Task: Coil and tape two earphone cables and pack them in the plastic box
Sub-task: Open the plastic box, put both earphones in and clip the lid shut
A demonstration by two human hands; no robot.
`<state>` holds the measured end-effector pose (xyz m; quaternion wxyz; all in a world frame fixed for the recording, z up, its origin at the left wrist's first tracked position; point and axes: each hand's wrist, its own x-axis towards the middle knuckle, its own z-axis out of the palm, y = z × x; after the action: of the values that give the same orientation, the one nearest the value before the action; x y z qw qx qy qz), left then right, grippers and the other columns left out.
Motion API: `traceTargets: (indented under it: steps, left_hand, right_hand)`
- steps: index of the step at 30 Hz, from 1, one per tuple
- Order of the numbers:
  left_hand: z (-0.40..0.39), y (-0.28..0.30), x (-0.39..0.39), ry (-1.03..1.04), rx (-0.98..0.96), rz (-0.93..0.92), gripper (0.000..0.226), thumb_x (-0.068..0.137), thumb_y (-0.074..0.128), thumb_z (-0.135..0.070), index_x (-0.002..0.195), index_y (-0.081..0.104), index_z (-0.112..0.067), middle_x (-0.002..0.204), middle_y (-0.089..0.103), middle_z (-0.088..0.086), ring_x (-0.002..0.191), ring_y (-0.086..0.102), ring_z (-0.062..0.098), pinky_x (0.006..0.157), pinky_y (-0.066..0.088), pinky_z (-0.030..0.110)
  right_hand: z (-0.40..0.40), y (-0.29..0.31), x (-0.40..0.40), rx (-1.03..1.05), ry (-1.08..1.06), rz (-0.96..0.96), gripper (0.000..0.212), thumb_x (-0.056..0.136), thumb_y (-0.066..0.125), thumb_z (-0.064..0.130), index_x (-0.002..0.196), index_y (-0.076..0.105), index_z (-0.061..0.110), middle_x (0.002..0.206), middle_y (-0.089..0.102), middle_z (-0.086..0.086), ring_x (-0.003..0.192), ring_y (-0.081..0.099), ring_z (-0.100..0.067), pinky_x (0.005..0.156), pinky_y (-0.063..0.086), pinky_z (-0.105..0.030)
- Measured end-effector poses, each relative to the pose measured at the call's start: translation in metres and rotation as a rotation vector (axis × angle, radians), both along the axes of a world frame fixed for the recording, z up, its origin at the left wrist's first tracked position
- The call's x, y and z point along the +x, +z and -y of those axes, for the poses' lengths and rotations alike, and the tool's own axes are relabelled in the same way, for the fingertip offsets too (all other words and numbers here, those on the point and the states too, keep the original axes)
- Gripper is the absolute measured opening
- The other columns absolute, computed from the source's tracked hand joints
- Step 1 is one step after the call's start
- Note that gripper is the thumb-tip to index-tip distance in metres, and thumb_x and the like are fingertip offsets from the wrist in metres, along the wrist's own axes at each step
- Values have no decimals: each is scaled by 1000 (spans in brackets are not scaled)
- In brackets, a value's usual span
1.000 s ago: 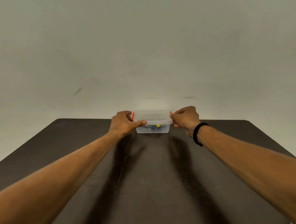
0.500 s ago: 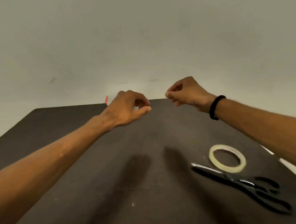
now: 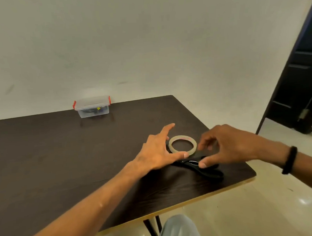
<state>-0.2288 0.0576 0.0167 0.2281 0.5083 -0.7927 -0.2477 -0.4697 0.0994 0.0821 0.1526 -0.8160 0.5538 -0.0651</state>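
Observation:
The clear plastic box (image 3: 92,108) with red clips stands shut at the table's far edge, dark cables and a yellow bit visible inside. A roll of clear tape (image 3: 182,145) lies flat on the table near the right side, resting against black scissors (image 3: 204,167). My left hand (image 3: 159,152) hovers just left of the roll, fingers spread, thumb beside its near rim. My right hand (image 3: 228,146) sits just right of the roll, fingers apart, thumb over the scissors' handles. Neither hand holds anything.
The dark wooden table (image 3: 53,160) has a pale front edge and ends close on the right. A dark door (image 3: 299,83) stands open at the far right. My knee (image 3: 178,229) shows below the table edge.
Both hands let go of the box, drew back and moved right to either side of the tape roll. The view swung right and down, so the box now sits far left.

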Motion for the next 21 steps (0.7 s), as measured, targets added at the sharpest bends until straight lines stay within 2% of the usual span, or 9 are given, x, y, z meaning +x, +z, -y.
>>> traceTargets:
  steps: [2,5,8,14,18,21]
  left_hand:
    - [4,-2,-8,14,20,-12,118,63,84,-71,157,14,-53,143,59,5,104,69,29,104,53,50]
    - [10,-3,-17,37,59,-10,125,50,80,-78,151,8,-62,143,58,4,117,66,30,108,50,53]
    - [19,-4,-24,34,75,11,129,48,81,-77,150,3,-64,143,59,7,130,59,31,112,46,56]
    - [37,-6,-24,26,45,31,128,55,84,-71,153,2,-60,132,67,1,120,65,24,110,49,53]
    - [42,-5,-21,22,-68,103,128,66,86,-65,157,-4,-54,127,70,-4,122,63,22,114,42,56]
    - [48,-4,-18,26,-92,117,130,65,85,-67,155,-7,-56,125,70,-5,113,64,21,113,42,57]
  right_hand:
    - [-9,-9,-4,-9,8,-25,53,71,86,65,114,76,35,108,72,20,100,66,-1,83,56,-20]
    - [-13,-22,-3,-27,32,-15,60,73,85,66,123,73,36,120,70,21,108,63,-3,89,52,-18]
    - [-13,-33,3,-54,33,-24,65,75,84,65,131,70,36,129,68,17,114,61,-4,96,53,-22]
    - [-6,-48,7,-110,45,40,51,85,83,50,131,71,32,130,70,14,115,63,-5,101,54,-28]
    - [-5,-55,11,-155,60,92,43,85,81,38,126,74,28,117,73,14,105,66,-5,94,57,-25]
    - [-5,-59,13,-208,81,82,41,82,76,39,121,76,28,108,72,15,96,65,-5,88,57,-25]
